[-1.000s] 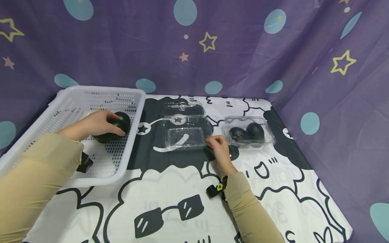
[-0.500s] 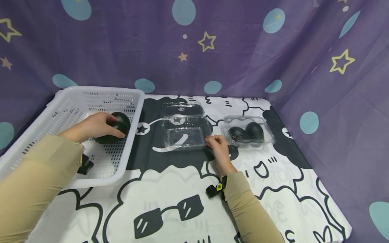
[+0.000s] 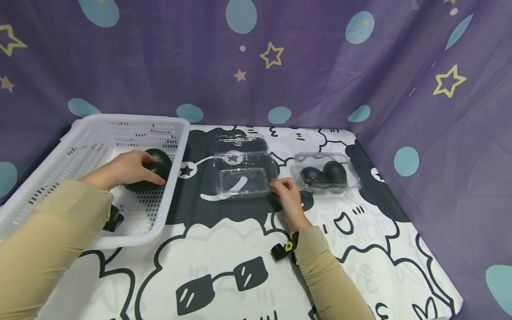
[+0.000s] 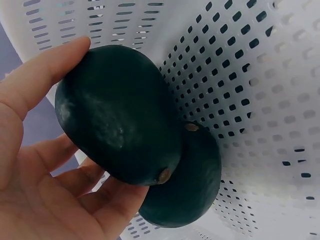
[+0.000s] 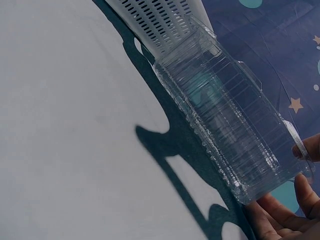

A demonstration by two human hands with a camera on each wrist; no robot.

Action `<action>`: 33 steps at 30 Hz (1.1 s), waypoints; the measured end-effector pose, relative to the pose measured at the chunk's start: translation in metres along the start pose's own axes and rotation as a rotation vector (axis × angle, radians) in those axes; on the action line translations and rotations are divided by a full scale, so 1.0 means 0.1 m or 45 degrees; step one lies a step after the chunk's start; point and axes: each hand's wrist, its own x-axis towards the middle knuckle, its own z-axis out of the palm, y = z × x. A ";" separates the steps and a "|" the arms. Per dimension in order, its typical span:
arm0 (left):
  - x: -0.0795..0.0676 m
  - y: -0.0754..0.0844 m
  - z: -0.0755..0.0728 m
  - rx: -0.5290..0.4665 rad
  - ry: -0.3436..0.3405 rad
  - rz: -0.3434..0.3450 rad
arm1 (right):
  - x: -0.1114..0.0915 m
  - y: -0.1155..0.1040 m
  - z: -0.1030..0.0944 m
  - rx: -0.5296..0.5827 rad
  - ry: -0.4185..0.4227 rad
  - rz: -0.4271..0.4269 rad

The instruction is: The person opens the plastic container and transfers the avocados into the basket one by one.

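Between the thumb and fingers of the left hand [image 3: 125, 169] sits the held avocado [image 4: 115, 110], dark green, inside the white perforated basket [image 3: 134, 116]; the left thumb bears on one side of the fruit and the bent fingers on the opposite side. Its brown stem scar [image 4: 164, 175] lies just beside the lowest visible fingertip. Apply even pressure around the broad body: the skin looks smooth, so a grip confined to one end would likely let the fruit turn. Beyond the left fingertips, partly covered by the held fruit in the left wrist view, lies the second avocado [image 4: 195, 185]; whether the two touch cannot be told. Any lift should therefore be slow and straight, with the knuckles clear of the basket wall. To the right of the left fingers, outside the basket, stands the open clear clamshell [image 3: 232, 175], its lid laid back away from the right hand [image 3: 290, 200], which pinches the near right corner. Use light pressure there; the thin plastic would probably flex under a hard squeeze. Right of the right fingers stands the filled clear clamshell [image 3: 353, 175], containing two avocados [image 3: 335, 173]; avoid brushing it with the knuckles. Beneath the right fingers spreads the black-and-white printed tablecloth [image 3: 224, 275].
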 end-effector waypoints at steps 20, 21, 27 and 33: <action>-0.02 0.06 0.08 0.116 -0.017 0.000 | -0.02 -0.02 0.02 -0.018 0.007 0.005; -0.02 0.06 0.09 0.122 -0.015 0.006 | -0.02 -0.02 0.03 -0.023 0.006 0.010; -0.02 0.11 0.11 0.143 0.006 0.045 | -0.03 -0.05 0.01 -0.042 -0.013 0.035; -0.04 0.12 0.10 0.155 0.002 0.043 | -0.05 -0.13 -0.02 -0.070 -0.074 0.041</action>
